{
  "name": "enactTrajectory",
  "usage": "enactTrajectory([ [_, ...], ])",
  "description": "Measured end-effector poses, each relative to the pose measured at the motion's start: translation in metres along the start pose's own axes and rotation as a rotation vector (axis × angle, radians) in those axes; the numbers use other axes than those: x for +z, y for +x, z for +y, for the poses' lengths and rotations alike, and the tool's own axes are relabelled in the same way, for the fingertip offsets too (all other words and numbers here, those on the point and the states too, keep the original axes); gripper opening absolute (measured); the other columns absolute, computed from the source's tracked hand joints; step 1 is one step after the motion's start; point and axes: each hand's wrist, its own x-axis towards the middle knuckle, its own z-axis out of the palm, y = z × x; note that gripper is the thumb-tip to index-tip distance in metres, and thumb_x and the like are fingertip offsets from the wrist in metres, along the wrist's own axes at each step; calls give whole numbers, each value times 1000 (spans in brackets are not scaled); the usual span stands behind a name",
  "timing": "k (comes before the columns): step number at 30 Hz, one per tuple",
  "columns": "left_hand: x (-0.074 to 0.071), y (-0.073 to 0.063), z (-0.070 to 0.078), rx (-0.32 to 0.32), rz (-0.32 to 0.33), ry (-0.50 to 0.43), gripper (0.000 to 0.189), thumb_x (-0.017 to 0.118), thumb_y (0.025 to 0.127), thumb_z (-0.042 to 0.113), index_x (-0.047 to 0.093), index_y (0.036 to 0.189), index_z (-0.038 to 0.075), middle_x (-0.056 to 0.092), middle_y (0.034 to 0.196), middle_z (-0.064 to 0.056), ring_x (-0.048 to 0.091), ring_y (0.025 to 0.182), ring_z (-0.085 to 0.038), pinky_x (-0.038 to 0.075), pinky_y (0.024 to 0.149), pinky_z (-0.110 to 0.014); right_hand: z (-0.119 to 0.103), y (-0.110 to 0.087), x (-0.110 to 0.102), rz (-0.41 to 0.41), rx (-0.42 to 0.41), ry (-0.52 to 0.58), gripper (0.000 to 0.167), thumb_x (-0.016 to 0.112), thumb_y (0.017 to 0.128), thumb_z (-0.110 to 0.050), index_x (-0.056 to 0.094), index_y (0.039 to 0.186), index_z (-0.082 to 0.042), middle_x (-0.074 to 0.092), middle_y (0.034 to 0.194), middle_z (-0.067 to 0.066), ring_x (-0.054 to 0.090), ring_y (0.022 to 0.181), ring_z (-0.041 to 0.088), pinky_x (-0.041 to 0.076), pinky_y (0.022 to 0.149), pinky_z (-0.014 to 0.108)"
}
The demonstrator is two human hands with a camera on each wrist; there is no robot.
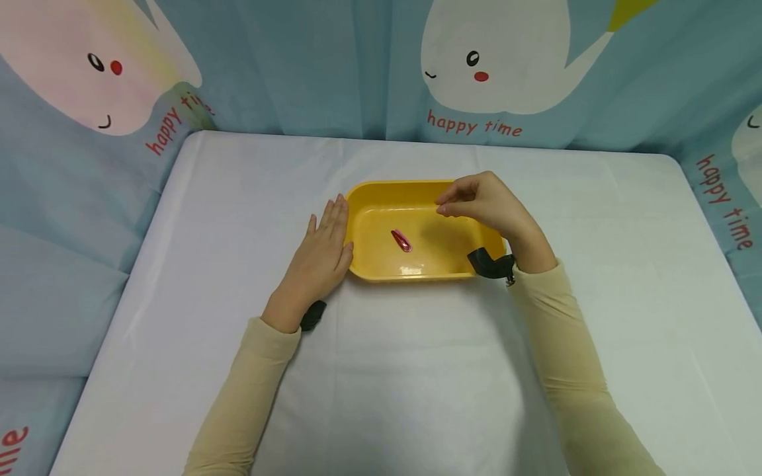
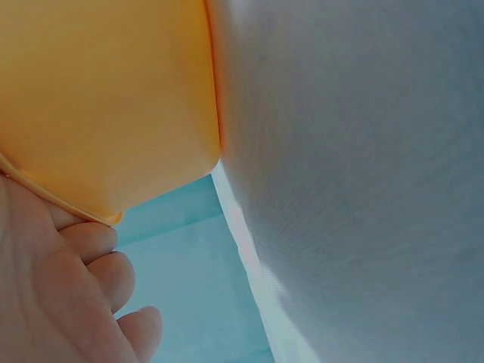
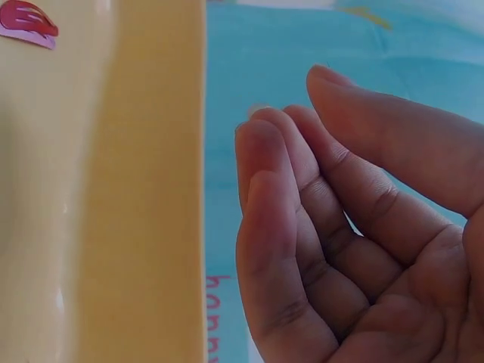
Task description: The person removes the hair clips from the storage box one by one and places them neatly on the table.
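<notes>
A red snap hair clip [image 1: 401,240] with a pink edge lies on the floor of a yellow plastic tray [image 1: 425,277]. My left hand [image 1: 321,254] rests against the tray's left side, its fingers straight and touching the rim. In the left wrist view, the left fingers [image 2: 112,278] lie under the tray's rim. Over the tray's right part hovers my right hand [image 1: 485,201], fingers loosely bent. The right wrist view shows a gap between thumb and fingers, with nothing held. There the hair clip [image 3: 29,23] appears at the upper left.
The tray stands on a table with a white cloth [image 1: 387,370]. A blue curtain [image 1: 315,73] printed with white whales surrounds the table's back and sides. A black wrist strap piece [image 1: 491,263] hangs by the tray's front right corner.
</notes>
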Motion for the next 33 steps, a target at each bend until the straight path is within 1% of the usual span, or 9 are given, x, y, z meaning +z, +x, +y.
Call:
enactTrajectory([
  [2,0,0,0,0,2,0,63,33,101,22,1,150,-1,-1,157,-11,-3,143,-22,1,114,-46,0,4,4,-15,2,0,14,70,84,-7,71,92,4,69,85,9,61,82,29,51,73,31],
  [5,-1,0,1,3,7,-1,63,34,101,21,1,150,-1,0,157,-11,-2,143,-22,1,114,-46,0,9,8,-31,13,-14,13,69,85,-7,71,93,4,69,87,9,61,83,29,51,75,32],
  [11,-1,0,1,5,8,-2,64,35,100,20,1,150,-1,0,157,-11,-2,144,-23,1,114,-46,-1,18,17,-78,-4,-13,14,69,84,-6,71,93,4,69,85,8,62,81,26,51,72,28],
  [16,0,0,0,3,4,0,63,33,101,22,1,150,-1,-1,157,-11,-3,143,-22,1,114,-46,-5,24,24,-117,-12,-36,15,70,84,-8,71,93,4,68,82,7,58,76,23,48,71,36],
  [20,0,0,0,6,6,2,63,32,101,22,1,150,-2,0,157,-12,-1,144,-24,1,114,-46,-5,29,29,-151,6,-32,16,69,85,-8,70,95,5,67,83,9,58,79,28,49,74,38],
  [23,0,0,0,8,9,0,63,33,101,21,2,150,-2,0,157,-12,2,144,-26,2,114,-46,-1,35,33,-180,22,-8,14,68,85,-6,69,93,6,67,82,9,59,81,33,51,75,35],
  [25,-1,0,1,9,10,-2,63,33,100,22,2,150,-2,0,157,-12,2,144,-26,1,114,-46,2,39,35,-201,31,-14,11,68,84,-4,70,90,5,68,81,10,60,80,33,52,72,31],
  [30,-1,0,0,15,15,0,63,33,100,22,2,149,-3,1,157,-13,3,144,-28,2,114,-47,6,49,40,-260,49,-119,8,67,83,-2,71,87,4,69,79,11,58,72,22,49,66,24],
  [33,-1,0,0,13,15,0,62,32,100,22,2,149,-3,1,157,-13,3,144,-28,2,114,-47,7,53,42,-317,53,-174,7,67,82,-2,72,85,2,68,77,7,54,69,17,45,64,23],
])
